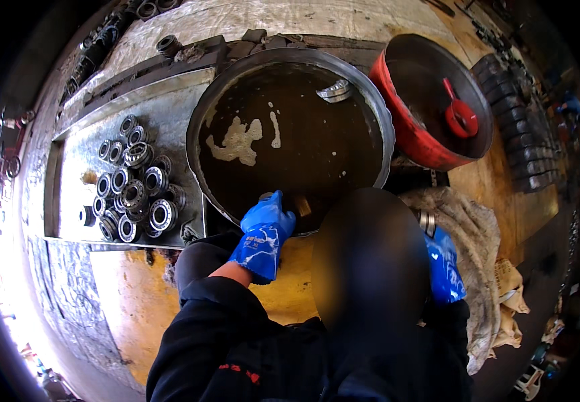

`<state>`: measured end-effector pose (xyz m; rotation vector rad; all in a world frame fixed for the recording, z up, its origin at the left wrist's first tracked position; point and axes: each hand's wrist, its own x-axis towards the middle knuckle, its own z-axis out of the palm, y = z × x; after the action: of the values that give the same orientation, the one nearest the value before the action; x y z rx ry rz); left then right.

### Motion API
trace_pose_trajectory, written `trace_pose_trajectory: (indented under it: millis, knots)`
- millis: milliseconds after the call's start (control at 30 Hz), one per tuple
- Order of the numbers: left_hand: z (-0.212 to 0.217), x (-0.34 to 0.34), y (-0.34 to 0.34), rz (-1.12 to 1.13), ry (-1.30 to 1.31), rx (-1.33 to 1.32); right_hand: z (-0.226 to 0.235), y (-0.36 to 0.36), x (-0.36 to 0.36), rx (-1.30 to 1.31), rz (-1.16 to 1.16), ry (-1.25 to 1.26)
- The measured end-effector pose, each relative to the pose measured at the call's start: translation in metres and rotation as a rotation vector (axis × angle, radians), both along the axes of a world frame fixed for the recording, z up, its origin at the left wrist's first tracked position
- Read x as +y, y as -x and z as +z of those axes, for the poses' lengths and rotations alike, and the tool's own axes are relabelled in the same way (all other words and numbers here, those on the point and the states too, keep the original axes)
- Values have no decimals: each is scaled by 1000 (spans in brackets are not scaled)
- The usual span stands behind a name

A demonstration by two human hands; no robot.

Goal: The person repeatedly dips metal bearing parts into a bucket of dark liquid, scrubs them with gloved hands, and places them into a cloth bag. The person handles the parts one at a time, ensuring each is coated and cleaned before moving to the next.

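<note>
My left hand [266, 220], in a blue rubber glove, is closed at the near rim of a wide metal basin [195, 144] of murky brown liquid. A bit of grey shows past its fingers, too little to name. Just right of it, a small tan block-like piece [302, 205] sits at the liquid's near edge. On the right, my gloved right hand [441, 262] is closed on a shiny metal bearing ring [427, 223] above a dirty cloth [467, 224]. A dark blurred patch covers part of that hand. Another shiny bearing part [334, 91] lies at the basin's far right.
Left of the basin, a metal tray [79, 151] carries a heap of roller bearings [134, 194]. A red tub [397, 114] with a red ladle [461, 120] stands at the far right. Beyond it are stacked dark parts [514, 127]. Brown paper [509, 288] lies beside the cloth.
</note>
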<state>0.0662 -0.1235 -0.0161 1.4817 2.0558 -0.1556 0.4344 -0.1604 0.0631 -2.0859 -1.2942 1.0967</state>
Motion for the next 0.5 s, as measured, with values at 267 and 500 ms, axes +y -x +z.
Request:
trace_pose_trajectory:
  millis: [267,500]
  knots:
    - [3,13,-4,-28,53,-116,2,134,198,-185,626,-261]
    - [-31,9,-13,-19,-148,-177,-104,257,307,-871,1071,-480]
